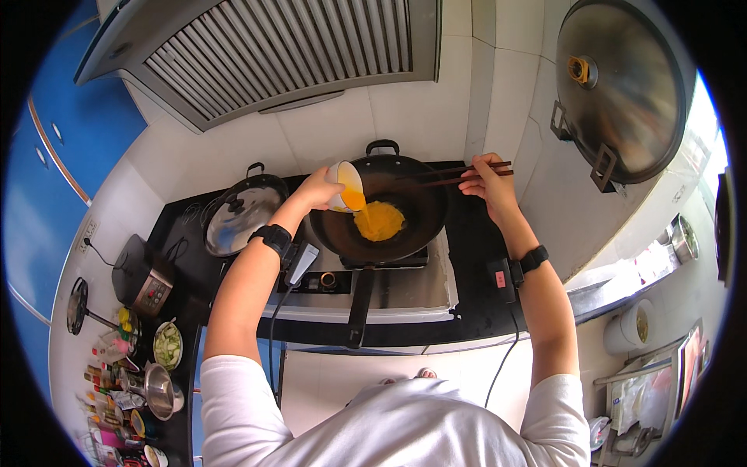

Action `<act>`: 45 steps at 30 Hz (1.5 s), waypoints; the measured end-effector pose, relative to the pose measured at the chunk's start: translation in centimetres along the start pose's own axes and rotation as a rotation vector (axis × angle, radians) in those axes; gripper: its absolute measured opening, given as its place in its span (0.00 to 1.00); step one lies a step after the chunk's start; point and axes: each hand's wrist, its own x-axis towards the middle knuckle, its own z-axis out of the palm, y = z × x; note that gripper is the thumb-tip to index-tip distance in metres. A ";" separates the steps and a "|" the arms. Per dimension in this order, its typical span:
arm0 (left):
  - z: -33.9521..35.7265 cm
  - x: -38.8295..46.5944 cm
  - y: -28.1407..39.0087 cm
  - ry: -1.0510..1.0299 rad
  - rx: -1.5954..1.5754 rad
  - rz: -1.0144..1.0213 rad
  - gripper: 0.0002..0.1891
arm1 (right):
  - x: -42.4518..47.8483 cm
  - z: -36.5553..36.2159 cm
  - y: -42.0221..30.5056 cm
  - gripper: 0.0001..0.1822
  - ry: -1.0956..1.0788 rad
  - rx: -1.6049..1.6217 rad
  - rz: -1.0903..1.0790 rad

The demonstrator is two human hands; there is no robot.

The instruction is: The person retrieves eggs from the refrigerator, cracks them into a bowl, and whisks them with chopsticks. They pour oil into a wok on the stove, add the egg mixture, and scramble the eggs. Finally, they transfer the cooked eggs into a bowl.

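My left hand point(319, 188) grips a white bowl point(337, 202), tilted over the left side of a dark wok point(420, 216). Beaten egg point(353, 198) runs from the bowl's lip in a stream. It lands in a yellow pool of egg point(380, 222) at the wok's middle. My right hand point(490, 182) holds a pair of dark chopsticks point(449, 177) above the wok's right rim, their tips reaching over the pan. The wok sits on a gas stove point(402, 292), its long handle point(362, 309) towards me.
Left of the wok stands a lidded pan point(242, 219). A rice cooker point(143, 274), a bowl of cut vegetables point(168, 345), a steel bowl point(160, 391) and several bottles line the left counter. A range hood point(280, 58) hangs above; a large lid point(627, 99) hangs at right. Cables trail from both wrists.
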 end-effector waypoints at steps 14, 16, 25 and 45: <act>0.8 3.0 1.4 0.240 0.628 0.363 0.37 | 0.1 -1.7 0.1 0.09 0.011 -0.007 0.017; 1.2 1.8 3.4 0.222 0.632 0.412 0.36 | 0.1 -1.9 0.2 0.09 0.004 -0.004 0.017; 2.1 1.0 7.5 0.279 0.854 0.758 0.35 | -0.6 -2.4 0.0 0.10 -0.005 -0.060 -0.013; 1.8 -0.9 10.4 0.214 0.859 0.855 0.36 | -2.0 -1.9 0.0 0.15 -0.046 -0.090 -0.088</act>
